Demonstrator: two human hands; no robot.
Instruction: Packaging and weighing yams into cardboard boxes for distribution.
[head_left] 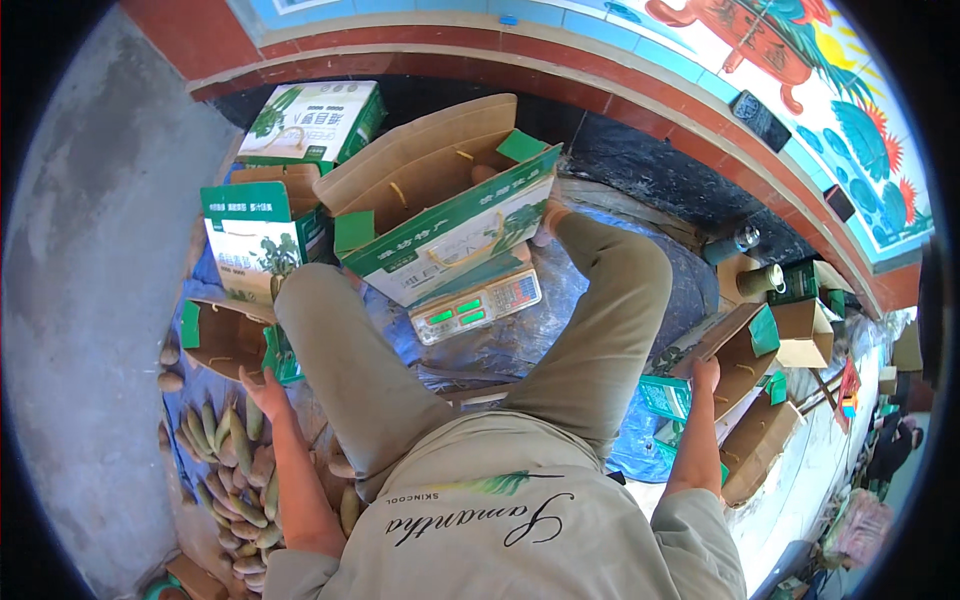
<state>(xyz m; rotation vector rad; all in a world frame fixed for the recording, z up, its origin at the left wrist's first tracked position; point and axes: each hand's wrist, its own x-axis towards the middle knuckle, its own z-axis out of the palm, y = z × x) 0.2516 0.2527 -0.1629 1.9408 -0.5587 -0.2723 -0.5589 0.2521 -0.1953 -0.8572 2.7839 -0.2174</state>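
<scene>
My left hand is at the near edge of a small open carton on the left, fingers apart. Whether it touches the carton's green flap I cannot tell. Far to the right, my right hand grips the edge of an open cardboard box. Between my knees a large open green-and-white carton sits tilted on a digital scale with lit green displays. A brownish root vegetable shows inside it. Several long green radishes lie heaped beside my left forearm.
A closed carton and another green-and-white carton stand at the far left. More open boxes lie on the right. A blue tarp covers the floor. At the far right are a jar and a phone on the ledge.
</scene>
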